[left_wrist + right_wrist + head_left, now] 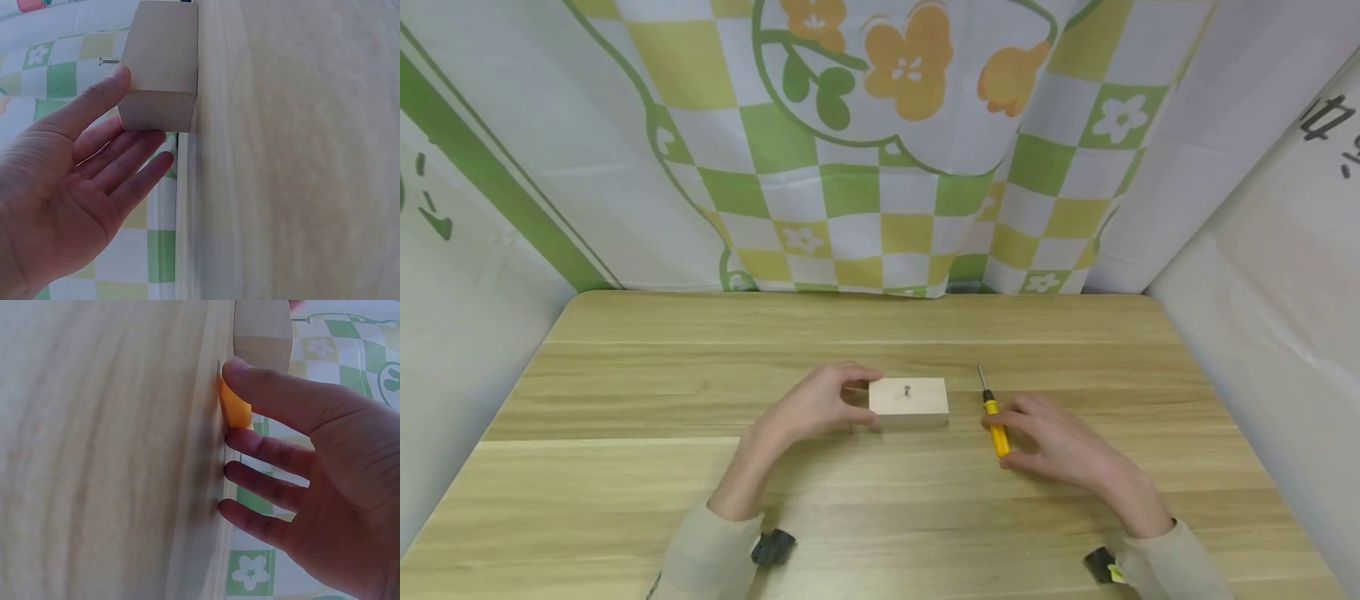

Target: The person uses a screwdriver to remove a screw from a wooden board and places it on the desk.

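Note:
A pale wooden block lies flat on the table, with a small metal screw standing upright from its top face. My left hand holds the block's left end between thumb and fingers; in the left wrist view the thumb lies along one edge and the screw sticks out beyond it. To the right of the block, a screwdriver with a yellow handle lies on the table, its metal shaft pointing away from me. My right hand pinches the yellow handle between thumb and index finger, the other fingers spread over the tabletop.
The wood-grain table extends around both hands. Behind its far edge hangs a green, yellow and white checked curtain. White sheeting with dark markings closes off the sides. Black straps are at both wrists.

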Tool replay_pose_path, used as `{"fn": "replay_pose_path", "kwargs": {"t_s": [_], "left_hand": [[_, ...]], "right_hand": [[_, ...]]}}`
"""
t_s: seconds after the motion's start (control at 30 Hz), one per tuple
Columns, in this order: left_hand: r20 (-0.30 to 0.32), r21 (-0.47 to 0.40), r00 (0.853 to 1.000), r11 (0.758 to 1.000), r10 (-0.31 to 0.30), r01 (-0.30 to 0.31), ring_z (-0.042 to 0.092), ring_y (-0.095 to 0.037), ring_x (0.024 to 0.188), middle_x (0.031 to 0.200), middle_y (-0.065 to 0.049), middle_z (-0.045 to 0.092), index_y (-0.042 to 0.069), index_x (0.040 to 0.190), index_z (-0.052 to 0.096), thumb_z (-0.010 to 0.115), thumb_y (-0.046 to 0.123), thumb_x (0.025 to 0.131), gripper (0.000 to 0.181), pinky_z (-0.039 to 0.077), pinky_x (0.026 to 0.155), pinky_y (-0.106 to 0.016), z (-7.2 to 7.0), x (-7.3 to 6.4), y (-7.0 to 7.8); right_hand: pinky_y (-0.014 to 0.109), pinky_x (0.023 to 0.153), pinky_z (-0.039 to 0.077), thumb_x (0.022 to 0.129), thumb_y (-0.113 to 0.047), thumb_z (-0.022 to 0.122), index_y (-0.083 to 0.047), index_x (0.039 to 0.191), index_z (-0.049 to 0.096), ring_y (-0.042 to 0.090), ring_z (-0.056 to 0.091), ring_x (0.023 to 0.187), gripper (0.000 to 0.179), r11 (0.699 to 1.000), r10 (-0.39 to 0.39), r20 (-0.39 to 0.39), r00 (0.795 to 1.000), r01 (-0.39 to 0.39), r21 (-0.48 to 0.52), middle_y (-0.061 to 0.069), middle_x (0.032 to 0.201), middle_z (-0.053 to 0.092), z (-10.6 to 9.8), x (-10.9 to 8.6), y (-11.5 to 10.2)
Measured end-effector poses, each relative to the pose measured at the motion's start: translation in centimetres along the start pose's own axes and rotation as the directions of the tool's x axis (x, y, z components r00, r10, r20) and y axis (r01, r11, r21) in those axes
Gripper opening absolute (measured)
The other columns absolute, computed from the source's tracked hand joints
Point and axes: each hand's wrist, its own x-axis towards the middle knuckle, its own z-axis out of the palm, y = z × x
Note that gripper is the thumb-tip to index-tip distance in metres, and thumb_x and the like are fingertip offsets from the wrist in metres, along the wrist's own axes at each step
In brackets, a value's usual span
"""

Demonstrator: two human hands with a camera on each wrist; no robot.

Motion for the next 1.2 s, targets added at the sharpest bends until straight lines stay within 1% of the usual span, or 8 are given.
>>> {"fn": "replay_pose_path", "kwargs": {"t_s": [0.27, 0.6, 0.77, 0.87, 0.93, 1.0, 1.13, 1.2], "left_hand": [[-0.001, -0.019, 1.000, 1.000, -0.010, 0.010, 0.060, -0.026, 0.124, 0.139, -0.008, 0.060, 0.012, 0.136, 0.060, 0.085, 0.024, 0.079, 0.064, 0.049, 0.107, -0.043, -0.1, 0.1, 0.1], [0.001, -0.030, 1.000, 0.999, -0.019, 0.019, 0.060, -0.026, 0.125, 0.140, -0.006, 0.059, 0.012, 0.136, 0.060, 0.085, 0.024, 0.078, 0.064, 0.049, 0.107, -0.043, -0.2, 0.0, 0.2], [0.000, -0.027, 1.000, 0.999, -0.023, 0.023, 0.060, -0.026, 0.124, 0.140, -0.007, 0.059, 0.012, 0.136, 0.060, 0.085, 0.023, 0.078, 0.064, 0.049, 0.107, -0.042, -0.2, 0.0, 0.2], [0.000, -0.032, 1.000, 0.999, -0.023, 0.022, 0.060, -0.027, 0.125, 0.140, -0.007, 0.059, 0.012, 0.136, 0.060, 0.085, 0.023, 0.078, 0.064, 0.049, 0.107, -0.042, -0.2, 0.0, 0.2], [-0.002, -0.033, 1.000, 0.999, -0.022, 0.022, 0.060, -0.027, 0.125, 0.140, -0.007, 0.059, 0.013, 0.136, 0.060, 0.085, 0.023, 0.078, 0.064, 0.049, 0.108, -0.043, -0.1, -0.1, 0.1], [-0.002, -0.040, 1.000, 0.999, -0.023, 0.023, 0.060, -0.027, 0.125, 0.140, -0.007, 0.059, 0.012, 0.136, 0.060, 0.085, 0.022, 0.078, 0.064, 0.048, 0.108, -0.043, -0.1, -0.1, 0.0], [-0.001, -0.050, 1.000, 0.999, -0.021, 0.021, 0.060, -0.027, 0.125, 0.140, -0.008, 0.059, 0.011, 0.136, 0.060, 0.085, 0.021, 0.078, 0.064, 0.048, 0.108, -0.043, 0.0, 0.0, -0.1], [0.000, -0.052, 1.000, 0.998, -0.019, 0.019, 0.060, -0.027, 0.125, 0.140, -0.009, 0.059, 0.011, 0.136, 0.060, 0.085, 0.021, 0.078, 0.065, 0.049, 0.108, -0.043, 0.1, 0.0, -0.1]], "right_hand": [[0.045, 0.101, 0.051, 0.081, -0.035, 0.081, -0.018, 0.129, 0.065, 0.020, 0.058, 0.114, 0.054, 1.000, -0.028, 0.005, 1.000, 0.028, -0.007, -0.001, 0.121, 0.062, -0.2, 0.1, -0.1], [0.040, 0.092, 0.055, 0.080, -0.034, 0.082, -0.016, 0.131, 0.063, 0.013, 0.060, 0.106, 0.057, 0.998, 0.023, -0.034, 0.999, -0.021, 0.058, -0.003, 0.120, 0.062, -0.3, 0.2, -0.5], [0.037, 0.088, 0.057, 0.080, -0.030, 0.083, -0.013, 0.131, 0.063, 0.013, 0.061, 0.102, 0.058, 0.997, 0.015, -0.084, 0.996, -0.009, 0.075, -0.002, 0.117, 0.060, -0.4, 0.2, -0.5], [0.037, 0.087, 0.058, 0.080, -0.028, 0.083, -0.011, 0.130, 0.063, 0.014, 0.063, 0.102, 0.056, 0.996, -0.015, -0.148, 0.989, 0.027, 0.084, -0.003, 0.115, 0.060, -0.5, 0.2, -0.6], [0.036, 0.085, 0.059, 0.078, -0.025, 0.085, -0.010, 0.129, 0.064, 0.014, 0.063, 0.100, 0.056, 0.994, -0.058, -0.211, 0.976, 0.075, 0.076, -0.004, 0.113, 0.060, -0.6, 0.2, -0.6], [0.034, 0.083, 0.059, 0.076, -0.021, 0.086, -0.010, 0.127, 0.065, 0.014, 0.064, 0.097, 0.057, 0.989, -0.121, -0.283, 0.952, 0.141, 0.050, -0.004, 0.112, 0.060, -0.6, 0.3, -0.5], [0.028, 0.077, 0.059, 0.069, -0.017, 0.089, -0.010, 0.124, 0.065, 0.013, 0.064, 0.091, 0.060, 0.960, -0.262, -0.427, 0.865, 0.280, -0.023, -0.002, 0.108, 0.061, -0.6, 0.8, -0.4], [0.026, 0.077, 0.058, 0.071, -0.019, 0.088, -0.008, 0.122, 0.065, 0.014, 0.065, 0.090, 0.057, 0.942, -0.308, -0.484, 0.819, 0.333, -0.034, 0.000, 0.106, 0.062, -0.7, 1.0, -0.4]]}}
